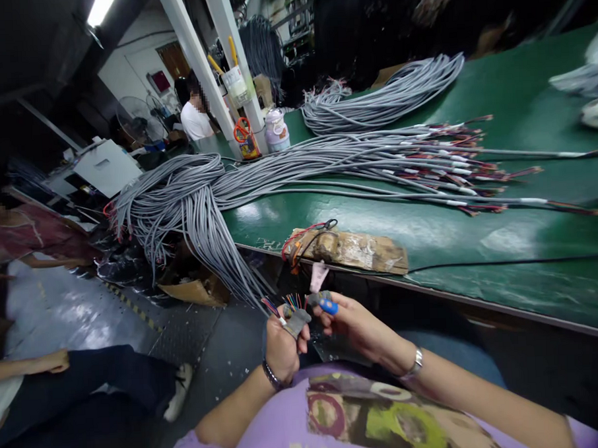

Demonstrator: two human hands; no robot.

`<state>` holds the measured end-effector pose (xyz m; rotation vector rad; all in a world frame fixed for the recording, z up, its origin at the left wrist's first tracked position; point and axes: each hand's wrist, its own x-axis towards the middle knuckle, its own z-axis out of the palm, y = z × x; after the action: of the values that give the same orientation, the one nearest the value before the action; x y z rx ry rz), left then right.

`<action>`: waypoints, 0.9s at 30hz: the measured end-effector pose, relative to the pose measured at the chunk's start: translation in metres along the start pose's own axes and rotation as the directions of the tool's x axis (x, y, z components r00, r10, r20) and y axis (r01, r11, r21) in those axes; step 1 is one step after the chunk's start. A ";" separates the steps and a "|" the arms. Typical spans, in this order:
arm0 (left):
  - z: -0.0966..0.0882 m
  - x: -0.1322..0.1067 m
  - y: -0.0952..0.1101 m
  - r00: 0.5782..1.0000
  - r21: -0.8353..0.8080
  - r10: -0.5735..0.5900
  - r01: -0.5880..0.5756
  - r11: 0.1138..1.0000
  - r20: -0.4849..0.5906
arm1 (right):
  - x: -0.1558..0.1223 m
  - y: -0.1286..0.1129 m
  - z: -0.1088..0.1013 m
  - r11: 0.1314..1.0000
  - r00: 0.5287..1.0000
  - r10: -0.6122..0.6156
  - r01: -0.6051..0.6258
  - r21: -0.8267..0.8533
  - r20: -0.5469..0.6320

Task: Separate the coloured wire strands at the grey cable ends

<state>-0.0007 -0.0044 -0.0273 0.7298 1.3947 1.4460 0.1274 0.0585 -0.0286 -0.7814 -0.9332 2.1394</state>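
Observation:
My left hand [283, 347], its thumb wrapped in grey, is closed around the end of a grey cable [257, 302]. Thin coloured wires [294, 301] fan upward out of this grip, with a darker bunch of wires [269, 307] on the left side. Close by on the right, my right hand [350, 324] has its fingertips pinched together beside the fanned wires. Grey and blue wraps cover fingers of that hand. What sits between its fingertips is too small to make out.
A green table [518, 241] carries a long bundle of grey cables [326, 160] and a coiled bundle [383, 101]. At its front edge lies a taped wooden block [364, 247] with wires. Orange scissors [243, 131] and a bottle [276, 130] stand by the post. People sit left.

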 end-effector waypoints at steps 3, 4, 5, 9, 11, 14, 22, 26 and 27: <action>0.001 -0.001 -0.001 1.000 0.023 -0.011 0.011 1.000 0.016 | -0.001 -0.004 0.007 0.994 0.999 -0.029 0.032 -0.105 0.029; 0.001 -0.001 -0.002 1.000 0.033 -0.013 0.012 0.999 0.017 | -0.001 -0.005 0.009 0.989 0.999 -0.043 0.045 -0.140 0.018; 0.001 -0.002 -0.003 1.000 0.043 -0.010 0.009 0.999 0.015 | -0.001 -0.005 0.010 0.984 0.998 -0.055 0.054 -0.167 0.001; 0.000 -0.001 -0.005 0.999 0.050 0.037 -0.036 0.998 -0.015 | 0.000 0.000 0.008 0.982 0.997 -0.052 0.042 -0.183 -0.052; -0.001 -0.001 -0.005 0.998 0.020 0.052 -0.051 0.998 -0.036 | 0.000 0.005 0.005 0.985 0.998 -0.036 0.027 -0.168 -0.047; 0.000 0.000 -0.004 0.998 -0.023 0.045 -0.046 0.999 -0.049 | 0.001 0.008 0.003 0.989 0.999 -0.018 0.014 -0.148 -0.029; 0.000 0.000 -0.002 0.998 -0.056 0.025 -0.028 0.998 -0.052 | 0.001 0.003 -0.001 1.000 1.000 0.016 -0.016 0.019 -0.006; -0.001 0.000 0.002 0.998 -0.076 0.018 -0.023 0.997 -0.056 | 0.006 0.003 -0.011 0.988 0.998 0.033 -0.024 0.154 -0.055; 0.000 -0.001 0.003 0.998 -0.083 0.015 -0.020 0.996 -0.054 | 0.008 0.001 -0.013 0.986 0.996 0.040 -0.027 0.166 -0.075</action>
<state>-0.0010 -0.0048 -0.0240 0.6557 1.3627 1.5385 0.1317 0.0690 -0.0388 -0.7966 -0.6976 2.1666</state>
